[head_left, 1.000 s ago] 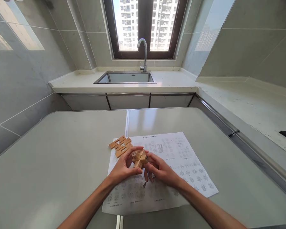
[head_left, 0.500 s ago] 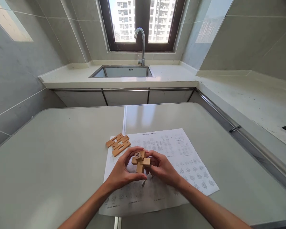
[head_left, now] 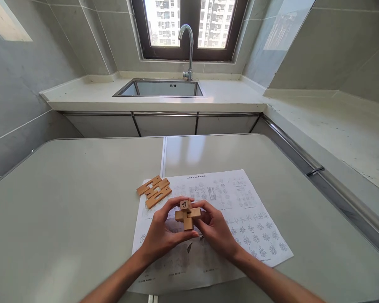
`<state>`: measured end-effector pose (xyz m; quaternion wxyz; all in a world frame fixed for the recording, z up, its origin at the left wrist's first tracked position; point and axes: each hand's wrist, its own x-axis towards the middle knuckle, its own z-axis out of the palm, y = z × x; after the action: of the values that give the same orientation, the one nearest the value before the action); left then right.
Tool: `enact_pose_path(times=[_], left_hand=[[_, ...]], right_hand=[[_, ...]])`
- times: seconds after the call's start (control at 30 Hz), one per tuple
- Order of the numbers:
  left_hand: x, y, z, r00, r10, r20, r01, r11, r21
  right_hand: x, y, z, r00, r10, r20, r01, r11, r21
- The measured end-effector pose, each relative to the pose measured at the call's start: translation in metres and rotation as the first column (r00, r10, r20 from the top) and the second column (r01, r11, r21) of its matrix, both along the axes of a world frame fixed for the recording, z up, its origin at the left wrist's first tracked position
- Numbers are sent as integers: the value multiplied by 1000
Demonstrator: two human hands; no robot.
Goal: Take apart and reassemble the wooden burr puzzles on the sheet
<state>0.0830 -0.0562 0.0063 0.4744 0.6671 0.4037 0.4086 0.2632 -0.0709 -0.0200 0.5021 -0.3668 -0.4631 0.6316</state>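
Between my two hands is a wooden burr puzzle (head_left: pixel 187 215) of interlocking blocks, with a dark mark on the end of its top block. My left hand (head_left: pixel 164 229) curves around its left side, fingers behind and thumb below. From the right, my right hand (head_left: pixel 215 229) grips it, its fingertips partly hidden behind the blocks. Beneath the hands lies a printed instruction sheet (head_left: pixel 255 206) covered in small diagrams. Several flat wooden pieces (head_left: pixel 154 191) with slots and dark marks lie side by side, overlapping the sheet's upper left corner.
The pale table (head_left: pixel 82 210) has a seam strip down its middle. Beyond it a counter (head_left: pixel 233 90) holds a sink (head_left: pixel 159 96) with a chrome faucet (head_left: pixel 190 54) under a window. A metal rail (head_left: pixel 293 147) runs along the right counter.
The burr puzzle has turned slightly in my hands, so its marked block end now stands more upright. Both hands keep their hold. The view has shifted a little.
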Motion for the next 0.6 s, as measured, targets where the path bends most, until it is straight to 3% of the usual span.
enact_pose_path(times=[0.4,0.6], left_hand=[[-5,5,-5,998,51,33,-49,998,-50],[-7,5,-6,998,33,52,-30,998,-60]], right_hand=[[8,6,6,979,196,-60,-196,981,-1],[12,8,11,982,190,-16,-190,982,-14]])
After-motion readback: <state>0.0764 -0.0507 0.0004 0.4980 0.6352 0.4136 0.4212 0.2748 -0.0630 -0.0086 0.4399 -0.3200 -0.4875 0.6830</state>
